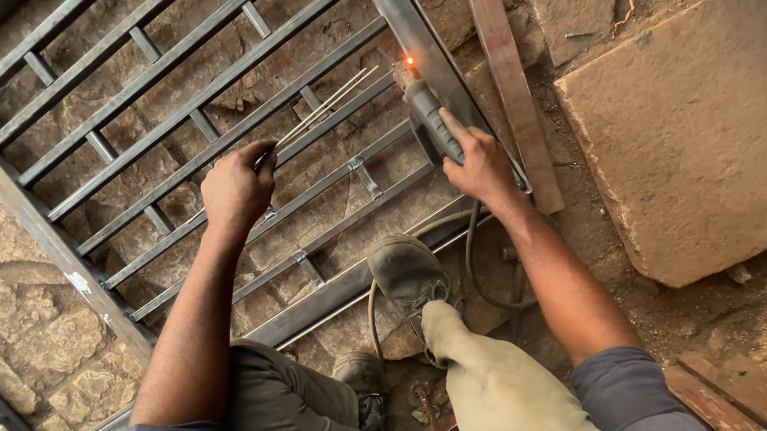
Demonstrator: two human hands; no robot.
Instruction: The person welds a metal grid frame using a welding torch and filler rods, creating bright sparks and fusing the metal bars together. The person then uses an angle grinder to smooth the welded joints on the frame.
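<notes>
A steel grille (182,129) lies flat on the stone ground, its bars running diagonally away from the person. The right hand (482,164) grips a welding holder (431,115), long axis pointing up-left to the glowing spot (409,62) on the frame rail. The left hand (237,187), farther from the spot, is closed around spare welding rods (323,108).

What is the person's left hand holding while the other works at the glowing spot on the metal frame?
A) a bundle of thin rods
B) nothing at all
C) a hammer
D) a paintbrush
A: the left hand is closed on a bundle of thin rods that fan out above the metal grille, while the right hand grips the welding holder at the glowing spot.
</notes>
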